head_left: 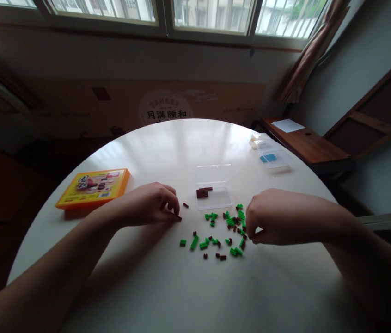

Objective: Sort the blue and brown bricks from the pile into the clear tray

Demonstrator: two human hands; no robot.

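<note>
My left hand [155, 203] is closed in a pinch on a small brown brick [179, 218], low over the table. Another brown brick [186, 205] lies just beyond those fingertips. Curled at the right edge of the scattered pieces is my right hand [265, 217], its thumb and finger pressed together; whatever they hold is hidden. Green bricks [194, 243] and brown bricks [222, 257] lie loose and mixed between the two hands. Behind them a clear plastic box [221, 198] stands with its lid open, and several brown bricks [202, 193] sit together at its left side.
On the left of the round white table [168, 296] lies an orange-and-yellow box [94, 187]. A second clear box [278, 162] with blue pieces is at the far right. Beyond the table edge stand a wooden desk [320, 148] with paper on it and a large printed carton [216, 101].
</note>
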